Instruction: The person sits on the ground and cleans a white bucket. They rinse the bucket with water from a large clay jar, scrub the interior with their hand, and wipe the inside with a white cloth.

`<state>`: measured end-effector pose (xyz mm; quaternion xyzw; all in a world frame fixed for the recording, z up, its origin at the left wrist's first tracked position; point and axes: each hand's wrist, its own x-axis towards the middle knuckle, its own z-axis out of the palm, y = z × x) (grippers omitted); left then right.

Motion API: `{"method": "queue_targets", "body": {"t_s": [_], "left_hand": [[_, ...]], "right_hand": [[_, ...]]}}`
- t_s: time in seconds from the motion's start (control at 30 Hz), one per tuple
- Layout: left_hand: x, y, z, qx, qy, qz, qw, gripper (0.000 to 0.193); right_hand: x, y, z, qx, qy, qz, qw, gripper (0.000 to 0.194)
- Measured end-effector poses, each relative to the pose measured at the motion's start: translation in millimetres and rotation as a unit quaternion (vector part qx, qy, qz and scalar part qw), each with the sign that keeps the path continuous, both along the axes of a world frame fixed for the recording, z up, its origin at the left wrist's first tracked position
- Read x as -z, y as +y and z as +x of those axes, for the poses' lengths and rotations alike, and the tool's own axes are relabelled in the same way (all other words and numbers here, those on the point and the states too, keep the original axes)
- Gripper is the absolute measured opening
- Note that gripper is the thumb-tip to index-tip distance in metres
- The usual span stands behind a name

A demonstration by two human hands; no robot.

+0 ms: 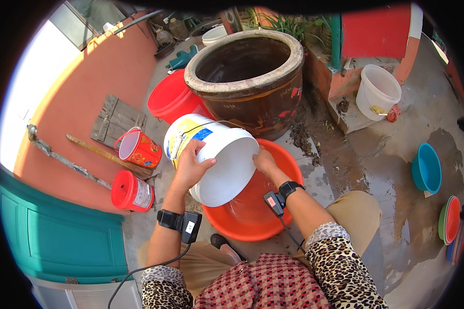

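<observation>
Between my hands a white plastic bucket (228,174) lies tipped on its side, its mouth turned toward me. Yellow and blue print covers part of its outside, and a wire handle (201,124) runs across the upper wall. My left hand (193,164) holds the outer wall on the left, thumb near the rim. On the right, my right hand (265,159) grips the rim. Below the bucket stands a wide orange plastic basin (251,228) with what looks like a little water in it. The bucket hides the basin's left part.
A large glazed clay vat (251,104) stands just beyond the basin, beside a red tub (172,96). Small red buckets (131,191) and a broom (104,152) line the left wall. Rightward are a white bucket (378,92), a teal basin (426,170) and wet paving.
</observation>
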<state>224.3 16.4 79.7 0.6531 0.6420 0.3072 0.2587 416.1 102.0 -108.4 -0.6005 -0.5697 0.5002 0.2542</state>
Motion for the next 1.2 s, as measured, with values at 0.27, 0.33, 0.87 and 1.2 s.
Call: {"method": "queue_targets", "body": {"t_s": [0.27, 0.33, 0.87, 1.2], "left_hand": [[13.7, -16.4, 11.7, 0.008, 0.094, 0.055, 0.994, 0.049], [20.2, -23.7, 15.4, 0.009, 0.149, 0.076, 0.986, 0.049], [44.2, -65.6, 27.7, 0.032, 0.234, 0.154, 0.959, 0.049], [25.8, -71.7, -2.9, -0.039, 0.156, 0.173, 0.972, 0.049]], "right_hand": [[37.1, 18.1, -31.2, 0.008, 0.044, -0.034, 0.998, 0.07], [41.1, 18.5, -34.3, 0.008, 0.073, -0.019, 0.997, 0.07], [87.4, 31.1, -63.9, -0.011, 0.289, -0.044, 0.956, 0.054], [-13.4, -4.8, -31.9, -0.064, 0.258, -0.032, 0.964, 0.065]]}}
